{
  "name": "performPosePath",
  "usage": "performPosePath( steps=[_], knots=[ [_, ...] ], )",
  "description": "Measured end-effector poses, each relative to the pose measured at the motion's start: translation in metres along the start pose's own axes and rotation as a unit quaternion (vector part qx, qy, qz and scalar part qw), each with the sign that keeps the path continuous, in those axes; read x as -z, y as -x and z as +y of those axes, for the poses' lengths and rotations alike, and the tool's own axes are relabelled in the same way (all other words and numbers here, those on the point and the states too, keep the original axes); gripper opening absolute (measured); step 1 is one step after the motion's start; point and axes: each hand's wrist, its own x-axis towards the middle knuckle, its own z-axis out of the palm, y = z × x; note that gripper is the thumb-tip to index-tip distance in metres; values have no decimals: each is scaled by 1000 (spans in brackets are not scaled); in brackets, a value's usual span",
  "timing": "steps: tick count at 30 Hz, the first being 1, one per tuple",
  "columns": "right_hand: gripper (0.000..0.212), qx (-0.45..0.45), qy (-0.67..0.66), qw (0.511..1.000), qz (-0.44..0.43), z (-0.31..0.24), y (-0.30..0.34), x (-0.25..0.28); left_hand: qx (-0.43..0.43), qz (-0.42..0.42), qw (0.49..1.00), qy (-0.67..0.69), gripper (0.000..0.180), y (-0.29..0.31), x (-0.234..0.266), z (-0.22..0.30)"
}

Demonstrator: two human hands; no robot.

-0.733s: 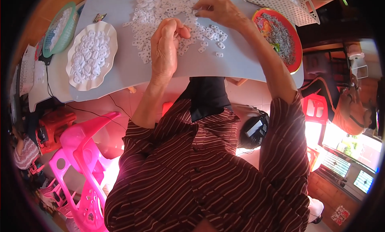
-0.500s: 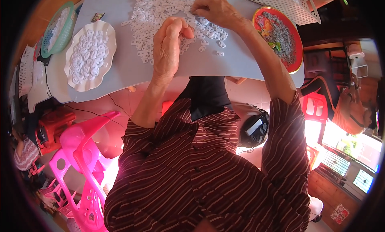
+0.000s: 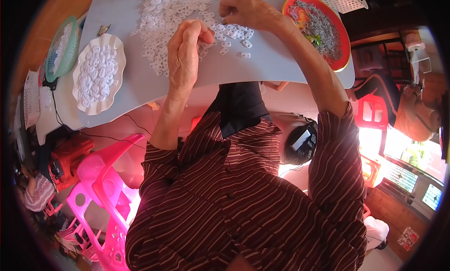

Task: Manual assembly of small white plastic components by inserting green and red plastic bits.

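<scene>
Right hand (image 3: 246,11) near white pieces (image 3: 236,32), grip unclear.

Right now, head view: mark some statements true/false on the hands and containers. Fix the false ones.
1. The scalloped white dish holds white oval pieces. True.
2. The right hand is inside the red tray. False: it is beside the small white holed pieces spread on the table, left of the red tray.
3. The left hand has its fingers curled. True.
4. The pink plastic chair is on the person's right. False: the pink plastic chair is on the left.
5. The pale green basket is left of the scalloped white dish. True.
</scene>
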Motion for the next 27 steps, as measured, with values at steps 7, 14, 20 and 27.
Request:
performPosePath(
  steps=[7, 14, 20, 27],
  knots=[
    [12, -83, -136, 986, 52, 17, 8, -7, -24, -5, 996, -88, 25, 1, -6, 4],
    [12, -141, -453, 879, 45, -15, 16, 8, -32, -17, 978, -207, 25, 4, -17, 10],
    [13, -91, -395, 910, 88, -36, 35, 9, -56, -46, 983, -169, 26, -4, -23, 7],
    [17, -130, -473, 853, 182, -39, 61, -2, -56, -72, 977, -193, 22, -6, -24, 5]
  ],
)
